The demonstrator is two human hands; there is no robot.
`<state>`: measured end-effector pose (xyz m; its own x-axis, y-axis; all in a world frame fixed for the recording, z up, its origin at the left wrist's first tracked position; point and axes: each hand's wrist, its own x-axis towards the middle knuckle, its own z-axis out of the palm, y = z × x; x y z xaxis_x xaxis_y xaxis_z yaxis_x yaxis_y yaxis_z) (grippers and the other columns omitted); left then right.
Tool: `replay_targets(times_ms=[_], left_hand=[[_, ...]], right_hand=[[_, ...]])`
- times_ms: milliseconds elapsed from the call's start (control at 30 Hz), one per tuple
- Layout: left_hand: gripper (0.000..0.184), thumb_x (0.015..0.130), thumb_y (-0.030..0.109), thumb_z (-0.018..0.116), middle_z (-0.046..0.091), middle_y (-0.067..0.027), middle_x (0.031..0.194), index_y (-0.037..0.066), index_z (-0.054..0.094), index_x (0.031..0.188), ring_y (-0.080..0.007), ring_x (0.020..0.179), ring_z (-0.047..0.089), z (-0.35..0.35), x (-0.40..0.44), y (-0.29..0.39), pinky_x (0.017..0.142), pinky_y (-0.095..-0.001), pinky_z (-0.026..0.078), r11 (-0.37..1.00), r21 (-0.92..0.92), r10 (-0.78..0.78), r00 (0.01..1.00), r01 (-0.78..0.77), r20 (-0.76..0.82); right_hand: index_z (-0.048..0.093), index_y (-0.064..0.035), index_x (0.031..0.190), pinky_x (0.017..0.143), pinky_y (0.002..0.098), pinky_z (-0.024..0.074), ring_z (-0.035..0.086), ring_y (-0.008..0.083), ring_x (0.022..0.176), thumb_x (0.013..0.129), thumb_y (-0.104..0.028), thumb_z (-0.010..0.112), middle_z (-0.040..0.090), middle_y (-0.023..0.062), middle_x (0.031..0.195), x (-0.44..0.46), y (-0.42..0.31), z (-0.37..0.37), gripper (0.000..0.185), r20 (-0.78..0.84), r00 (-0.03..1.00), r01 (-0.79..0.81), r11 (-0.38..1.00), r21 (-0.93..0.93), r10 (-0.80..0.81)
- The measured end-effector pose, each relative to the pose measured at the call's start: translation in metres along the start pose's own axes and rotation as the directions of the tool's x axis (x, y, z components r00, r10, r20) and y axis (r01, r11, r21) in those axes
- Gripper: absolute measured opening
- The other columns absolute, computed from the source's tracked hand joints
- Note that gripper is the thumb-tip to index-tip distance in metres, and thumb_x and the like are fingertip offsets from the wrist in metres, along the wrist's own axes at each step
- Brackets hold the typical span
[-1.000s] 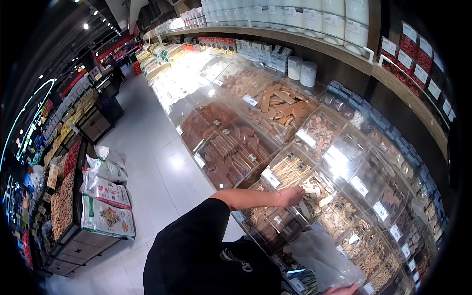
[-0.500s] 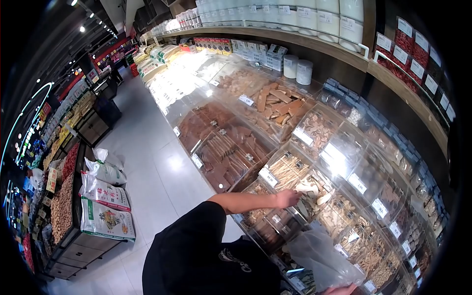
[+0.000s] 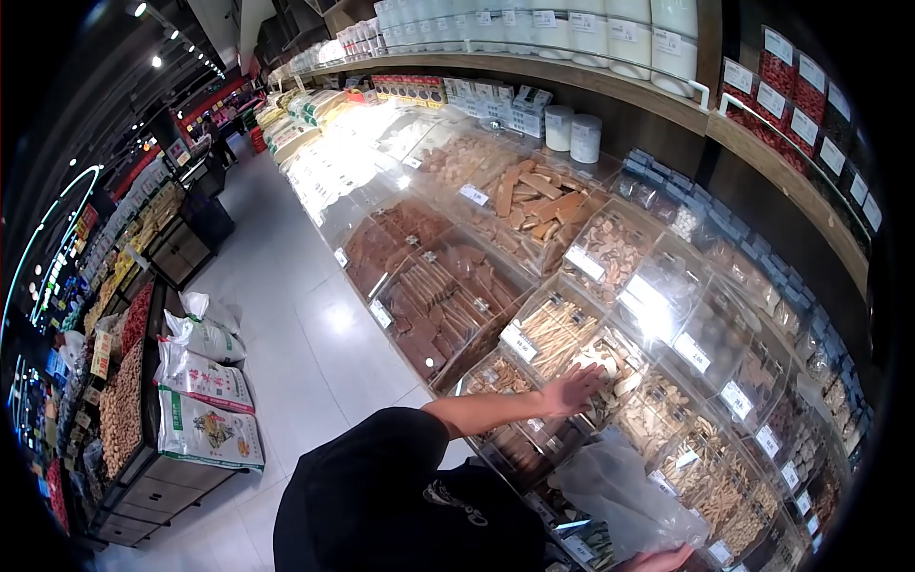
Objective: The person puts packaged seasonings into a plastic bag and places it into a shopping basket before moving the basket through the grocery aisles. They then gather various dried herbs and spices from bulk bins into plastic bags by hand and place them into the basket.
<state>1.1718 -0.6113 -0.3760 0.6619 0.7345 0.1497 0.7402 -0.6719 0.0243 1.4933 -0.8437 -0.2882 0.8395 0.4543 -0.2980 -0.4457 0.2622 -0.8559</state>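
My left hand (image 3: 572, 391) reaches in from the left, fingers spread and pointing away, over a clear bin of pale dried slices (image 3: 624, 367). Nothing shows in its grasp; contact with the slices cannot be made out. At the bottom edge, my right hand (image 3: 660, 560), partly cut off, grips a translucent plastic bag (image 3: 620, 496), which hangs over the near bins. Thin pale sticks (image 3: 558, 329) fill the bin just beyond my left hand. Under the left forearm are bins with brown pieces (image 3: 519, 453).
Clear-lidded bins with price labels run along the counter, some with reddish-brown slabs (image 3: 438, 305). Above is a shelf of white packages (image 3: 624, 48). Across the tiled aisle (image 3: 324, 334), large sacks (image 3: 210, 424) lean on a nut display (image 3: 119, 405). A person (image 3: 219, 143) stands far off.
My left hand's fingers have gone from curled together to spread, over nearly the same spot. The view has shifted slightly. My right hand still holds the bag.
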Motion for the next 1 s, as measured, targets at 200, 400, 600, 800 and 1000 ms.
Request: replay_targets(times_ms=[200, 400, 600, 800, 1000], left_hand=[[0.079, 0.091, 0.061, 0.039, 0.014, -0.0126, 0.157, 0.009, 0.023, 0.149, -0.0295, 0.145, 0.009, -0.007, 0.006, 0.001, 0.113, -0.0525, 0.012, 0.997, 0.051, -0.071, 0.988, 0.065, 0.136], [0.079, 0.092, 0.061, 0.036, 0.014, -0.0107, 0.157, 0.012, 0.018, 0.151, -0.0279, 0.146, 0.009, -0.003, 0.006, 0.006, 0.113, -0.0546, 0.011, 0.994, 0.009, -0.112, 0.986, 0.111, 0.127], [0.072, 0.096, 0.053, 0.033, 0.022, -0.0133, 0.154, 0.010, 0.016, 0.151, -0.0293, 0.144, 0.015, -0.014, 0.006, 0.012, 0.112, -0.0546, 0.015, 0.999, 0.048, -0.014, 0.988, 0.007, 0.155], [0.072, 0.096, 0.046, 0.040, 0.025, -0.0153, 0.153, 0.008, 0.013, 0.151, -0.0305, 0.143, 0.019, -0.007, -0.005, 0.019, 0.110, -0.0565, 0.019, 0.998, 0.054, 0.011, 1.000, -0.010, -0.012], [0.079, 0.091, 0.042, 0.051, 0.027, -0.0206, 0.150, 0.008, 0.013, 0.151, -0.0318, 0.142, 0.022, -0.004, -0.012, 0.012, 0.110, -0.0563, 0.021, 0.993, -0.111, -0.052, 0.996, 0.045, -0.067]], right_hand=[[0.053, 0.0014, 0.123, 0.093, 0.0422, 0.0457, 0.057, 0.0302, 0.106, 0.092, -0.032, 0.045, 0.057, 0.0161, 0.119, -0.003, 0.000, -0.002, 0.046, 0.001, 1.000, -0.002, 1.000, 0.012, 0.002], [0.053, 0.0012, 0.124, 0.092, 0.0422, 0.0457, 0.057, 0.0303, 0.106, 0.092, -0.032, 0.045, 0.057, 0.0161, 0.119, -0.003, -0.001, -0.007, 0.046, -0.002, 1.000, -0.002, 1.000, 0.027, 0.003], [0.053, 0.0009, 0.124, 0.092, 0.0422, 0.0457, 0.056, 0.0303, 0.106, 0.092, -0.032, 0.045, 0.057, 0.0161, 0.119, -0.002, 0.000, -0.009, 0.047, 0.001, 1.000, -0.016, 0.999, 0.034, 0.016], [0.053, 0.0007, 0.125, 0.092, 0.0422, 0.0457, 0.056, 0.0304, 0.107, 0.092, -0.032, 0.045, 0.057, 0.0161, 0.119, -0.001, 0.000, -0.011, 0.047, 0.008, 1.000, -0.015, 0.999, 0.047, 0.015], [0.052, 0.0005, 0.125, 0.092, 0.0422, 0.0457, 0.056, 0.0304, 0.107, 0.092, -0.032, 0.045, 0.057, 0.0161, 0.119, 0.006, 0.002, -0.014, 0.047, 0.024, 1.000, -0.015, 0.998, 0.056, 0.013]])
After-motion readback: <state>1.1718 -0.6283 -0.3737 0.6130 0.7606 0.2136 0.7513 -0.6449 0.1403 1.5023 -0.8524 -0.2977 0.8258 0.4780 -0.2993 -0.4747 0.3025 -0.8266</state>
